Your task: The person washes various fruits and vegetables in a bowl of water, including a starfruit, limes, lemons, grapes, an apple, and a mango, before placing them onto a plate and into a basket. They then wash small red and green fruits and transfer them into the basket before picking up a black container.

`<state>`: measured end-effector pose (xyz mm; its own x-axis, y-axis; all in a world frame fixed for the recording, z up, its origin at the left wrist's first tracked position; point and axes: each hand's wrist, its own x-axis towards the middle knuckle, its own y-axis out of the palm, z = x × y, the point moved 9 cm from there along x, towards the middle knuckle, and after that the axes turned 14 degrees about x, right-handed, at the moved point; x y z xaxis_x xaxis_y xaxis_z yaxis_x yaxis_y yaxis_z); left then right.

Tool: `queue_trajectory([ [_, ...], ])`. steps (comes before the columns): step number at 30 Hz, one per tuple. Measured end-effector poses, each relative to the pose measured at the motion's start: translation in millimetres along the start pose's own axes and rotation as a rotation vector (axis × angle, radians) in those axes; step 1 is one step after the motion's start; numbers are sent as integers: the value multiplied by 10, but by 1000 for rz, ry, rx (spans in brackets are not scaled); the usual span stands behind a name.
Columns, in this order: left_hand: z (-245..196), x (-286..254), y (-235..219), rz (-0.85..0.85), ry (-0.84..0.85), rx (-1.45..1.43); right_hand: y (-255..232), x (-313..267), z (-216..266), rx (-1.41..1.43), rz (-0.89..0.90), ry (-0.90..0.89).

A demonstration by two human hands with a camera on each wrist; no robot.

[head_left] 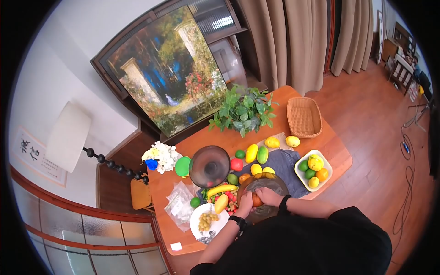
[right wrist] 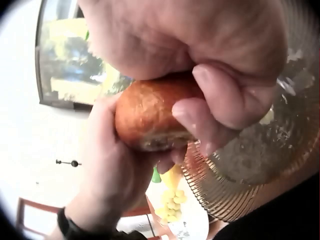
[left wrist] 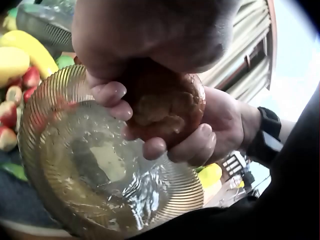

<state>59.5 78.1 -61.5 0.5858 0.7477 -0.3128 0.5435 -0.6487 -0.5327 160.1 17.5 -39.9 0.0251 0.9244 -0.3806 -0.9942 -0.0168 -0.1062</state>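
Note:
Both hands hold one round, orange-brown fruit [head_left: 257,200] over a ribbed glass bowl [left wrist: 37,117] of water. The fruit's skin looks wet and shiny in both wrist views, with a rough, paler patch on its underside. My left hand [head_left: 245,204] grips it from the left, its fingertips curled beneath in the left wrist view. From the other side, my right hand [head_left: 270,197] has its fingers bent round the fruit. Wet fingertips show in both wrist views. A dark band circles each wrist. Part of the fruit is hidden behind the palms.
Left of the bowl are a white plate [head_left: 195,219] with grapes, a banana [head_left: 222,190], a mango [head_left: 221,204] and small red fruits. A pale tray [head_left: 327,161] of citrus stands right. Behind are a dark glass dish [head_left: 197,162], a plant [head_left: 245,110] and a wicker basket [head_left: 304,117].

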Motion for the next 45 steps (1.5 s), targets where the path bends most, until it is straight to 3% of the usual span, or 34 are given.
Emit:
queue_trajectory([
  [2,287,-257,292,317,-648,-499,-66,-169,445,-381,-210,-355],
  [3,281,-308,415,564,-661,-607,-38,-299,667,-417,-179,-408],
  [7,98,-421,477,715,-662,-749,-1,-305,632,-473,-181,-387],
  [9,371,-195,276,176,-529,-488,-36,-116,295,-365,-233,-297],
  [10,550,-144,342,176,-526,-487,-86,-108,318,-365,-235,-299],
  [12,166,39,178,-145,379,665,-21,-46,1,67,10,117],
  [13,-416,-239,-51,-108,362,590,31,-27,-405,334,-17,502],
  [17,-447,-257,-147,-75,212,531,90,-16,-468,509,49,588],
  [19,-429,-216,-197,-178,289,435,-36,39,-236,333,-42,310],
  [20,-393,-195,-142,-179,291,434,-23,10,-214,331,-42,309],
  [22,149,-219,-4,-34,-386,-78,-80,-25,4,150,-95,137],
  [23,243,-171,-16,-35,-386,-79,-46,-19,-55,149,-95,136],
  [25,563,-248,461,458,-681,-651,-2,-50,215,-166,-125,-261],
  [26,641,-239,417,458,-680,-654,-5,-76,208,-169,-124,-261],
  [28,425,-361,477,739,-630,-933,38,-245,491,-174,-78,-370],
  [32,322,-366,485,604,-592,-844,-7,-112,270,-109,-73,-459],
  [34,264,-297,398,490,-383,-541,-23,-40,12,59,-9,-56],
  [35,287,-304,406,504,-395,-511,8,-78,-138,191,65,167],
  [36,314,-297,399,500,-393,-514,-5,-58,-162,187,68,165],
  [38,358,-374,499,623,-460,-613,108,-65,-362,258,257,265],
  [42,407,-407,562,640,-469,-671,96,-78,-491,277,325,251],
  [45,369,-389,559,656,-533,-898,37,-59,-512,480,289,252],
])
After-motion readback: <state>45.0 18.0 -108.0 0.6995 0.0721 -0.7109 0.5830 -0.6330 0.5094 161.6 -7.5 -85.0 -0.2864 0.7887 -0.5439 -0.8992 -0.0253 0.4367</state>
